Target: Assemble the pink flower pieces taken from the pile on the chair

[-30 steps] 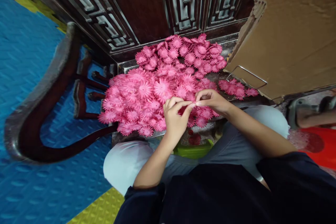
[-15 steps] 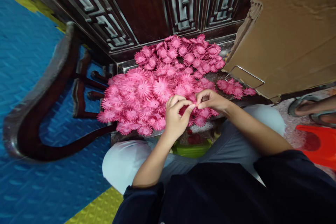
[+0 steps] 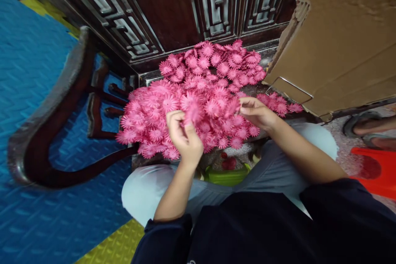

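Pink, many-petalled paper flowers [image 3: 198, 86] heaped; left hand [image 3: 182, 136] pinches one.

Soft, even light, with no hard shadows or glare; the pink flower heap [image 3: 198, 95] is vividly saturated; the dark carved wood panel [image 3: 173, 8] holds only dull highlights; the left hand [image 3: 184, 136] and the flower it lifts are motion-blurred; wide-angle distortion bends the chair arm [image 3: 52, 123]; the dark sleeves lose detail.
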### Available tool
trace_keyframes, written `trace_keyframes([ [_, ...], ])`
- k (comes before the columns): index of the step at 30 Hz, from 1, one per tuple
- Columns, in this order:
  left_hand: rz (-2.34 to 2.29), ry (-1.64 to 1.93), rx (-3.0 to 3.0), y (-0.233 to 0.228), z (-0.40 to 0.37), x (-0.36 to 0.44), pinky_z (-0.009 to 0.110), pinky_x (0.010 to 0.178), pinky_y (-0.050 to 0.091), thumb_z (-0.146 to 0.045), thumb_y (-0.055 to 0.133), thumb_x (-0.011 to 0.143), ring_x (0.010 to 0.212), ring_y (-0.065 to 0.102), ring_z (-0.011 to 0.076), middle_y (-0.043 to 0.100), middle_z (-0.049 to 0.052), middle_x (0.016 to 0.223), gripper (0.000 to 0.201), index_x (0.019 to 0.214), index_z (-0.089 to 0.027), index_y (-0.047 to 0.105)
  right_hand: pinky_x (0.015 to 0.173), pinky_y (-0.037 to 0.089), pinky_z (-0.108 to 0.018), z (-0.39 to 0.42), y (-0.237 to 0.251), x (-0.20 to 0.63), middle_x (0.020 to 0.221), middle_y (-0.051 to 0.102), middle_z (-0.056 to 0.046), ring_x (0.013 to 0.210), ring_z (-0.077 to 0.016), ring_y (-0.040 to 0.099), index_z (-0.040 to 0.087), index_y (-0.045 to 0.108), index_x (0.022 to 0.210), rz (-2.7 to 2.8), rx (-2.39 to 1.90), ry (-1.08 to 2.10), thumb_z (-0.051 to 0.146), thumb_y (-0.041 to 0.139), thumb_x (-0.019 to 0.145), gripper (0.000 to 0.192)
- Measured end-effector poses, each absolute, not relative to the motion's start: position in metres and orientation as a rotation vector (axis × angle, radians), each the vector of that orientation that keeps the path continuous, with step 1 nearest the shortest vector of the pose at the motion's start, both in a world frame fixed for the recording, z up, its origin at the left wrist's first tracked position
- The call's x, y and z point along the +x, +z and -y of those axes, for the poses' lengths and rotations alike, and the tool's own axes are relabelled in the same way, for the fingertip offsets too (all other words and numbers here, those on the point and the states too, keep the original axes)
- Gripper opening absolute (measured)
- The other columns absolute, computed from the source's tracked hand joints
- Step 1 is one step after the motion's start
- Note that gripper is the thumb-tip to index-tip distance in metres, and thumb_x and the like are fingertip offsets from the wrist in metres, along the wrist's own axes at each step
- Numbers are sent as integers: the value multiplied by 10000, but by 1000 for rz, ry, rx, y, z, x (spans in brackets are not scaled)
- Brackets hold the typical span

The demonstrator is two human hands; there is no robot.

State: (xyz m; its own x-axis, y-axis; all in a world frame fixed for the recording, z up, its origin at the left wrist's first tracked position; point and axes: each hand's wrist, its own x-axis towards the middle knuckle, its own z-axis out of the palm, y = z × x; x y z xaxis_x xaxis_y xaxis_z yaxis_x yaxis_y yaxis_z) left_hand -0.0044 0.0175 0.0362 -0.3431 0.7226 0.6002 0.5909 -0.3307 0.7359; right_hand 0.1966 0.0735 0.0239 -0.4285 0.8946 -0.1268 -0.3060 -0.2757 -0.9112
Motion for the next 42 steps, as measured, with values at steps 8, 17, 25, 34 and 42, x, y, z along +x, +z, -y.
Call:
trace_keyframes([
  [8,-2246,1504,1940,47,-40,-24,424,880,282,-398,598,789,900,448,238,548,70,849,172,759,-239,656,657,429,-250,-80,24,199,640,561,40,614,-91,515,208,590,643,994,-893,1751,323,775,582,227],
  [17,-2172,1040,2215,50,-55,-7,503,879,286,-360,576,794,1029,443,327,601,104,967,168,772,-220,666,610,394,-225,-77,25,200,647,570,35,602,-73,504,184,627,687,1051,-926,1714,290,747,611,178],
  [25,-2080,914,2381,62,-57,-2,469,834,326,-377,603,779,987,473,314,620,77,939,162,805,-232,669,635,378,-243,-70,21,192,626,582,35,610,-78,502,174,646,649,1131,-933,1763,275,737,596,146],
  [34,-1947,1214,2266,38,-32,15,359,746,320,-333,551,832,846,507,213,625,39,811,159,813,-229,670,658,372,-232,-72,14,188,626,596,40,621,-68,504,156,645,657,1139,-942,1732,247,739,618,137],
  [42,-1662,1235,2179,26,-27,23,331,729,347,-347,624,789,773,514,181,619,12,737,142,731,-229,677,642,413,-246,-69,16,186,638,618,34,608,-77,539,160,638,658,1211,-834,1771,284,767,606,187],
])
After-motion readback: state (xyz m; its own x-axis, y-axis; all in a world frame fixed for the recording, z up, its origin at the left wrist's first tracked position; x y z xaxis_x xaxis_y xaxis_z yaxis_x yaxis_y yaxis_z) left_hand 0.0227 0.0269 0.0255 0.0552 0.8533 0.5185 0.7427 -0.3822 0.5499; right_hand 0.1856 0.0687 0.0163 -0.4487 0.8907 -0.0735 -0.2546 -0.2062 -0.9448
